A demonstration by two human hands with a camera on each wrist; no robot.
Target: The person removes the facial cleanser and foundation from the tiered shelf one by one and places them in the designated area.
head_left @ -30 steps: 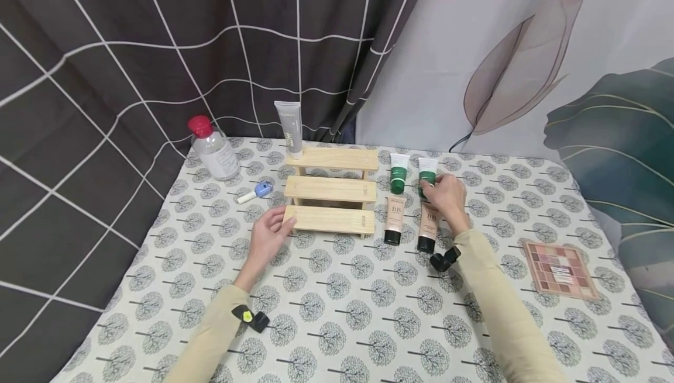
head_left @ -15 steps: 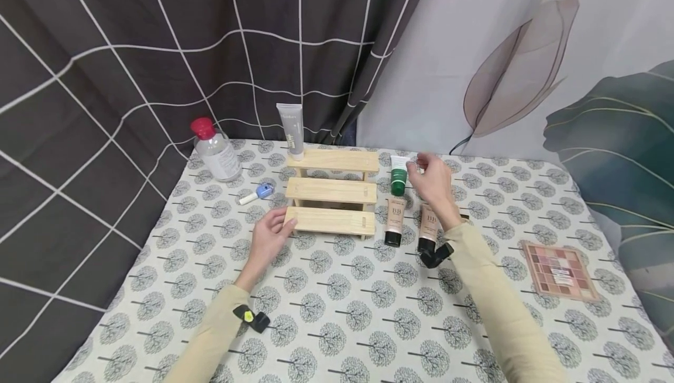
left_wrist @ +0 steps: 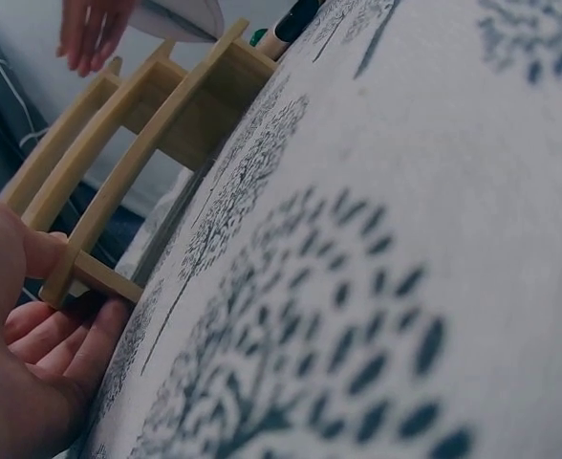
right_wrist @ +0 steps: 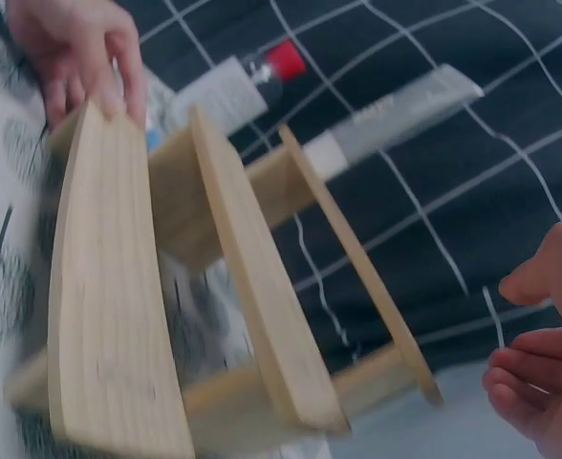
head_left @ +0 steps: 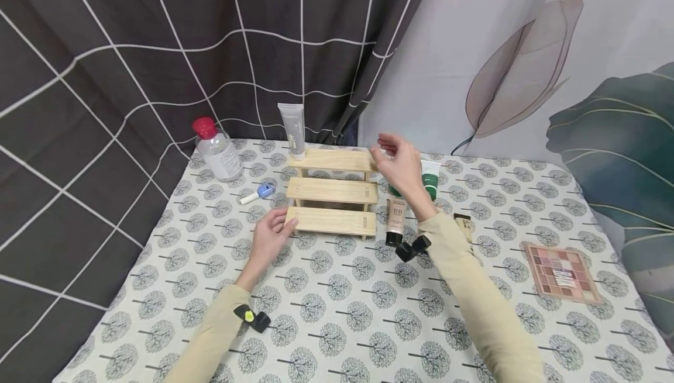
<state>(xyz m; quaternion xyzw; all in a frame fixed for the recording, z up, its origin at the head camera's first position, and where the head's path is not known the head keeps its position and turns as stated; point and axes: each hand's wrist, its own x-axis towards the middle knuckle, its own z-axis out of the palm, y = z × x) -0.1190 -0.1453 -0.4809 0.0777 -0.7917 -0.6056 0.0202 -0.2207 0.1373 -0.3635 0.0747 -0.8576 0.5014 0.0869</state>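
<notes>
My left hand point(head_left: 270, 234) grips the left end of a three-tier wooden stand point(head_left: 332, 219), thumb on the lowest step and fingers curled beneath in the left wrist view. A grey tube point(head_left: 292, 130) stands upright at the left of the top step. My right hand point(head_left: 400, 164) hovers near the top step's right end, fingers loosely bent; the right wrist view shows nothing between thumb and fingers. Beside it lies a white and green tube point(head_left: 430, 179); another green tube point(head_left: 395, 191) is mostly hidden beneath the hand. A BB cream tube point(head_left: 396, 222) lies nearer.
Left of the stand are a clear bottle with a red cap point(head_left: 217, 152) and a small blue and white bottle point(head_left: 258, 193). A makeup palette point(head_left: 562, 272) lies at right. A small beige item with a dark end point(head_left: 464, 228) shows beside the right forearm. Curtains hang behind.
My right hand has left the right-hand green tube and moved left and up toward the stand's top step. The forearm now covers the second BB cream tube. My left hand stays put.
</notes>
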